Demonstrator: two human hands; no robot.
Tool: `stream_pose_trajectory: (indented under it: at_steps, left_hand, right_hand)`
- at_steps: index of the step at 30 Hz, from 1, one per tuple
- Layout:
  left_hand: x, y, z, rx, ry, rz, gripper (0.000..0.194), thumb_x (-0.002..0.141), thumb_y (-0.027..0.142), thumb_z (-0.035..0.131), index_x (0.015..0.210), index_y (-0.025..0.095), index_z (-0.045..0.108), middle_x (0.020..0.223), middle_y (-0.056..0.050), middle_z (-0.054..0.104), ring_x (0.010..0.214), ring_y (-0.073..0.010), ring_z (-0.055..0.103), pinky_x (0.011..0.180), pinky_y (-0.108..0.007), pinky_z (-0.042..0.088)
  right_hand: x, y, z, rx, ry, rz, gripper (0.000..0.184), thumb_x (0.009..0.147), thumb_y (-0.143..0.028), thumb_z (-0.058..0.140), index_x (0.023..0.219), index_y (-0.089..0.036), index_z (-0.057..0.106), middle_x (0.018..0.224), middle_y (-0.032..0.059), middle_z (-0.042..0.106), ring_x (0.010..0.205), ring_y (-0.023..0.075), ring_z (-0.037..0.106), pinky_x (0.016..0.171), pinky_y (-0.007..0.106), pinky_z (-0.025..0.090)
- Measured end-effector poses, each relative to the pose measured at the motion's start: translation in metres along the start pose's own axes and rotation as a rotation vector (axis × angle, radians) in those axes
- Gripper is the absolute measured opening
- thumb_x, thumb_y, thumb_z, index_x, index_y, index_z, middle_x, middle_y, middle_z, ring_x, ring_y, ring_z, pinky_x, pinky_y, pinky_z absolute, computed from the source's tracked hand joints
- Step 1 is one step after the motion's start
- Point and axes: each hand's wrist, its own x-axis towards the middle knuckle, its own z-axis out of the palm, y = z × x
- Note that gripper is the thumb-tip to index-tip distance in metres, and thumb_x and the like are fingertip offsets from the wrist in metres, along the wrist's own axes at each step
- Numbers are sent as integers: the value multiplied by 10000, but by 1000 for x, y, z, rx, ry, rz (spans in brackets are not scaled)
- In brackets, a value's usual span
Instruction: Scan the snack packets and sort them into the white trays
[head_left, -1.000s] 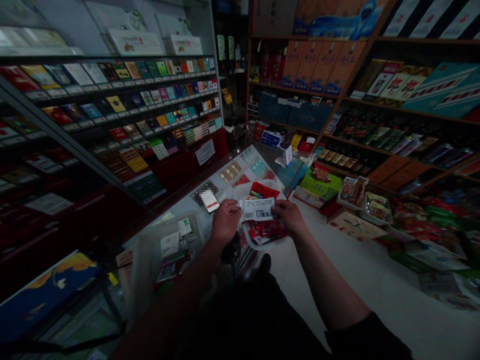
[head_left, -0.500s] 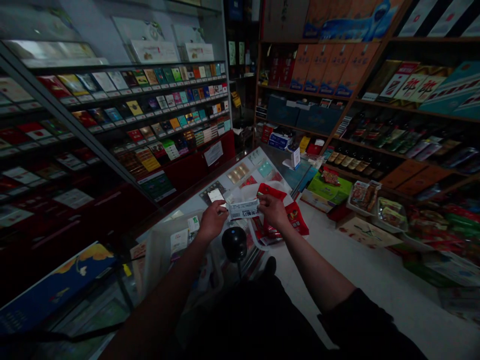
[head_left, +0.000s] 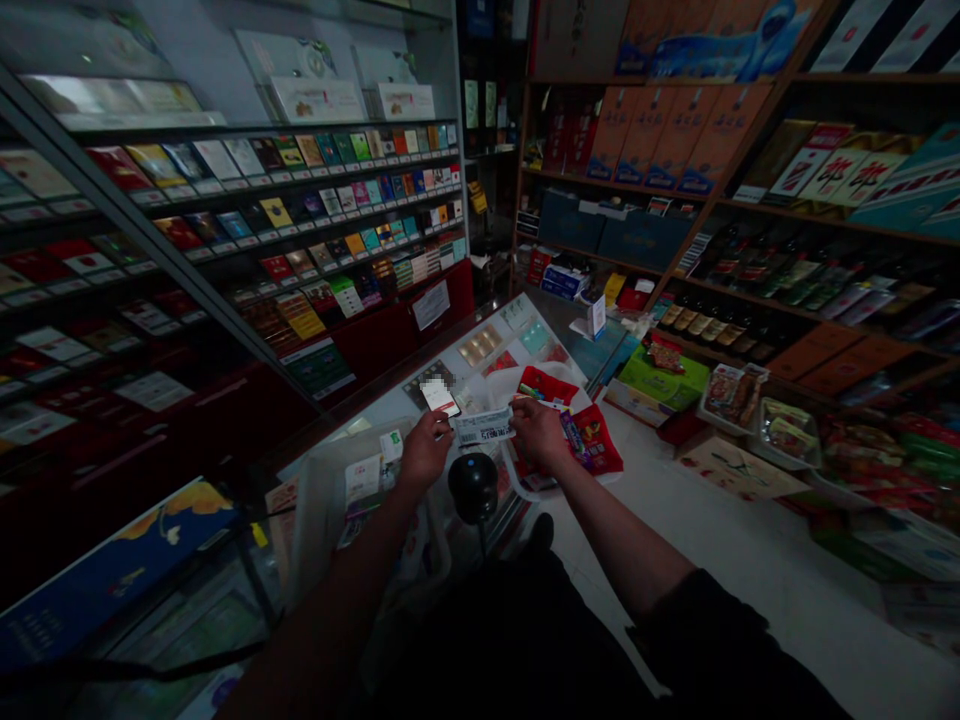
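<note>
Just beyond the black round-headed device (head_left: pixel 472 488) and near the white tub (head_left: pixel 534 493), observed a pale packet (head_left: pixel 484 428) pinched at opposite ends by left hand (head_left: pixel 426 452) and right hand (head_left: pixel 538 434), apparently to leave the barcoded face (head_left: pixel 470 437) flat and uncovered

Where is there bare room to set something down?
The pale floor between the right forearm and the beige box looks bare. Around the held packet, the counter is crowded: phone, black rounded device, left tub and right tub.

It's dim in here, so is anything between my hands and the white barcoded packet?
Nothing visible: left hand and right hand hold opposite ends of the white barcoded packet. The black scanner appears nearer you.
</note>
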Motion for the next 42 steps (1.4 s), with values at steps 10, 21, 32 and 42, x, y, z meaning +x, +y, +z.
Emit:
stream_pose_trajectory:
  at_steps: [10, 21, 32, 42]
  left_hand:
    - [-6, -14, 2, 73, -2, -26, 328, 789, 183, 610, 1115, 210, 618, 950, -35, 763, 868, -187, 717, 783, -300, 515]
    - [-7, -8, 1, 74, 44, 45, 273, 839, 308, 629, 1101, 235, 601, 945, -23, 773, 887, -205, 722, 843, -332, 503]
    - [-29, 31, -38, 19, 105, -6, 303, 822, 349, 656, 1100, 231, 629, 935, -21, 778, 890, -216, 718, 856, -344, 506]
    - [-64, 32, -86, -116, 172, -165, 342, 785, 383, 662, 1085, 221, 632, 890, -10, 761, 811, -205, 710, 725, -308, 551]
  right_hand:
    - [-8, -7, 0, -144, -5, 3, 325, 823, -195, 629, 1114, -259, 759, 923, 11, 778, 867, 198, 709, 840, 303, 513]
    - [-1, -7, 0, -56, 11, -45, 268, 817, -196, 624, 1055, -240, 738, 910, -6, 763, 831, 175, 701, 818, 286, 515]
    - [-3, -44, 0, 33, 3, -121, 240, 811, -229, 618, 1022, -235, 732, 922, 6, 755, 853, 186, 688, 847, 310, 518]
    - [-33, -87, 25, 165, -155, -166, 224, 811, -220, 592, 999, -228, 713, 840, -18, 746, 755, 164, 687, 742, 269, 518]
